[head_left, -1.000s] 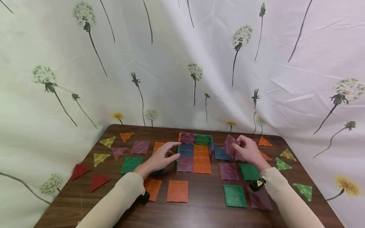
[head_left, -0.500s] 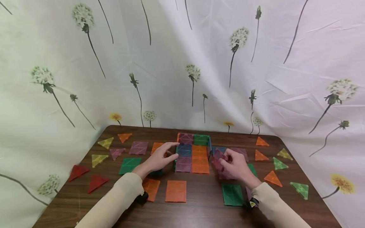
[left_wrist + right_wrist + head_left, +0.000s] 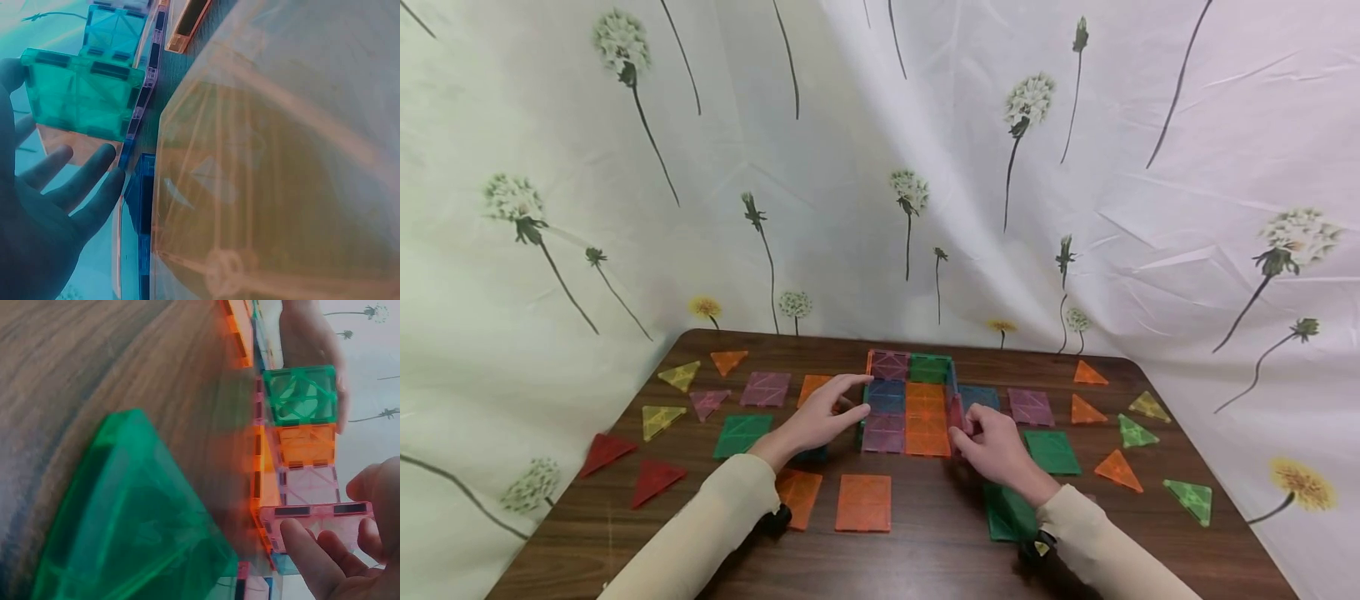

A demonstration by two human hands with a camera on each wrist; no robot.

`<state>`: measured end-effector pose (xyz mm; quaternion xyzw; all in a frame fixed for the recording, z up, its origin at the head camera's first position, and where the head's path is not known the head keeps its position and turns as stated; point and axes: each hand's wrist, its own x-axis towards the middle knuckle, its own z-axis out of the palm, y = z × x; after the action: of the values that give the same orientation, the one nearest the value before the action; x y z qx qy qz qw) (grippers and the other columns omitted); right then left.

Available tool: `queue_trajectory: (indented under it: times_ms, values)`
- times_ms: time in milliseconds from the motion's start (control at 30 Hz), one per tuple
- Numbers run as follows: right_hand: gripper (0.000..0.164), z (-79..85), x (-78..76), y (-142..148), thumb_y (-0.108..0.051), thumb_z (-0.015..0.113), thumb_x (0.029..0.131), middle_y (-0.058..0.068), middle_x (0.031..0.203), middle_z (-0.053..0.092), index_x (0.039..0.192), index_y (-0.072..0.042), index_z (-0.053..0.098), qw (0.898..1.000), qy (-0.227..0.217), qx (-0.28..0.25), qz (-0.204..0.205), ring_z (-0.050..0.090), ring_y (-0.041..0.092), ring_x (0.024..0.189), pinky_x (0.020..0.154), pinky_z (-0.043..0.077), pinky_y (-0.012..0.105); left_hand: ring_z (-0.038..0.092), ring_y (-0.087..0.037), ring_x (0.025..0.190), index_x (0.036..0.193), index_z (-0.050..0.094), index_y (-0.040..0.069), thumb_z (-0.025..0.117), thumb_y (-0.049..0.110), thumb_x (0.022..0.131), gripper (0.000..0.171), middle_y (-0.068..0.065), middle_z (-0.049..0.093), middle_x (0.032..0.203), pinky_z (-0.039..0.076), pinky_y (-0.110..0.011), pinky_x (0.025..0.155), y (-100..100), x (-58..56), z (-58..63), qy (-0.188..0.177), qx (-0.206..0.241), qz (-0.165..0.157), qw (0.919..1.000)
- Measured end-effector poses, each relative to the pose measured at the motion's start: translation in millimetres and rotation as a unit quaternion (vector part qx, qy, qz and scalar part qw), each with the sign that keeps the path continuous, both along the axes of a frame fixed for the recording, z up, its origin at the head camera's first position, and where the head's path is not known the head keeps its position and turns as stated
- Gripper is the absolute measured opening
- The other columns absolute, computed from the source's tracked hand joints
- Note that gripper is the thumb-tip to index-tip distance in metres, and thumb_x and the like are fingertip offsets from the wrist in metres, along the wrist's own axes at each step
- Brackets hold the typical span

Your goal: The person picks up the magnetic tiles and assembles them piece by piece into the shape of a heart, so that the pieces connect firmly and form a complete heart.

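My right hand [image 3: 996, 446] grips a pinkish-purple square magnetic tile [image 3: 956, 412] standing upright at the right edge of a low box of see-through tiles. In the right wrist view, fingertips lie on the face of that tile [image 3: 319, 520]. The box has a floor of orange tiles [image 3: 927, 402], a blue tile [image 3: 891, 396] and a purple one [image 3: 883, 433]. Purple and green tiles [image 3: 929, 367] form its back wall; a blue tile [image 3: 952, 379] stands at the right. My left hand [image 3: 820, 412], fingers loosely extended, is at the left wall, beside a green tile [image 3: 84, 94] in the left wrist view.
Flat square tiles lie on both sides, among them an orange tile [image 3: 862, 502], a green tile [image 3: 1051, 452] and a purple tile [image 3: 1030, 407]. Red triangles [image 3: 657, 482] and yellow triangles lie left, orange and green triangles [image 3: 1189, 500] right. A flowered cloth [image 3: 850, 208] hangs behind the table.
My right hand has carried the purple tile leftward and down from above the right-hand tiles to the box's right edge, where it now stands upright. My left hand has stayed in place.
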<state>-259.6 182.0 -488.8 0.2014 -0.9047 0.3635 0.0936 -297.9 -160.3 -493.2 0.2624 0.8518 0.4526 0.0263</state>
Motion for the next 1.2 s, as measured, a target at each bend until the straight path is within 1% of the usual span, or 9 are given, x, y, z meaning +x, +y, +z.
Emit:
queue_trajectory:
  times_ms: [133, 233, 333, 433, 567, 700, 900, 1067, 1200]
  values:
    - [0.028, -0.1, -0.6, 1, -0.021, 0.075, 0.099, -0.005, 0.077, 0.051, 0.086, -0.017, 0.050, 1.000, -0.008, 0.010, 0.008, 0.061, 0.003, 0.071, 0.065, 0.049, 0.025, 0.064, -0.035, 0.122, 0.160, 0.044, 0.027, 0.059, 0.041, 0.108, 0.055, -0.007, 0.042, 0.164, 0.053, -0.057, 0.100, 0, 1.0, 0.5, 0.001, -0.002, 0.000, 1.0000]
    - [0.026, 0.6, -3.1, 5, -0.028, 0.076, 0.099, -0.006, 0.087, 0.060, 0.109, -0.017, 0.055, 0.999, -0.029, 0.007, 0.022, 0.065, 0.005, 0.080, 0.071, 0.054, 0.026, 0.063, -0.034, 0.124, 0.161, 0.041, 0.028, 0.060, 0.043, 0.107, 0.059, -0.006, 0.039, 0.165, 0.052, -0.058, 0.102, -3, 1.5, 1.8, -0.005, -0.008, -0.008, 0.9999]
    - [0.055, 2.5, -6.7, 11, -0.034, 0.076, 0.099, -0.004, 0.099, 0.067, 0.143, -0.015, 0.047, 0.998, -0.050, 0.010, 0.047, 0.069, 0.008, 0.090, 0.076, 0.059, 0.027, 0.060, -0.036, 0.129, 0.164, 0.036, 0.031, 0.066, 0.043, 0.104, 0.068, -0.005, 0.034, 0.169, 0.051, -0.059, 0.104, -7, 1.5, 2.7, -0.024, -0.015, -0.025, 0.9993]
    - [0.076, 5.1, -10.4, 16, -0.037, 0.075, 0.100, 0.000, 0.108, 0.072, 0.161, -0.013, 0.037, 0.995, -0.058, 0.023, 0.073, 0.072, 0.011, 0.096, 0.080, 0.061, 0.028, 0.055, -0.037, 0.136, 0.166, 0.032, 0.034, 0.072, 0.043, 0.100, 0.077, -0.003, 0.029, 0.171, 0.050, -0.059, 0.106, -10, 0.7, 2.9, -0.039, -0.025, -0.040, 0.9981]
    - [0.079, 8.6, -16.8, 17, -0.039, 0.073, 0.100, 0.003, 0.113, 0.075, 0.163, -0.008, 0.036, 0.993, -0.052, 0.049, 0.090, 0.073, 0.010, 0.097, 0.083, 0.062, 0.032, 0.051, -0.036, 0.141, 0.167, 0.030, 0.034, 0.073, 0.045, 0.099, 0.081, -0.002, 0.027, 0.172, 0.049, -0.059, 0.108, -11, -1.2, 3.5, -0.038, -0.034, -0.044, 0.9977]
    - [0.078, 11.0, -25.3, 14, -0.038, 0.072, 0.101, 0.005, 0.114, 0.076, 0.163, -0.007, 0.036, 0.993, -0.042, 0.065, 0.091, 0.073, 0.011, 0.097, 0.085, 0.061, 0.036, 0.054, -0.035, 0.138, 0.167, 0.029, 0.033, 0.071, 0.043, 0.101, 0.079, -0.004, 0.028, 0.172, 0.049, -0.059, 0.108, -9, -4.6, 5.1, -0.028, -0.037, -0.039, 0.9981]
    - [0.079, 17.3, -37.3, 12, -0.039, 0.070, 0.102, 0.005, 0.120, 0.074, 0.166, -0.013, 0.031, 0.991, -0.073, 0.077, 0.085, 0.070, 0.013, 0.105, 0.090, 0.060, 0.040, 0.058, -0.037, 0.132, 0.168, 0.029, 0.025, 0.068, 0.033, 0.104, 0.075, -0.011, 0.031, 0.170, 0.049, -0.060, 0.105, -6, -8.9, 8.9, -0.003, -0.048, -0.025, 0.9986]
    - [0.080, 21.0, -46.9, 13, -0.037, 0.068, 0.104, 0.010, 0.126, 0.071, 0.166, -0.008, 0.029, 0.988, -0.082, 0.085, 0.097, 0.070, 0.018, 0.108, 0.092, 0.060, 0.042, 0.058, -0.038, 0.131, 0.168, 0.027, 0.021, 0.065, 0.034, 0.106, 0.074, -0.015, 0.031, 0.170, 0.048, -0.061, 0.105, -3, -11.7, 12.3, 0.002, -0.061, -0.016, 0.9980]
    - [0.079, 20.9, -51.8, 13, -0.042, 0.065, 0.105, 0.009, 0.126, 0.071, 0.167, -0.009, 0.028, 0.987, -0.086, 0.092, 0.100, 0.070, 0.016, 0.106, 0.092, 0.059, 0.041, 0.060, -0.036, 0.128, 0.169, 0.026, 0.023, 0.064, 0.032, 0.107, 0.073, -0.013, 0.031, 0.170, 0.049, -0.058, 0.105, -2, -15.0, 13.8, -0.005, -0.067, -0.013, 0.9976]
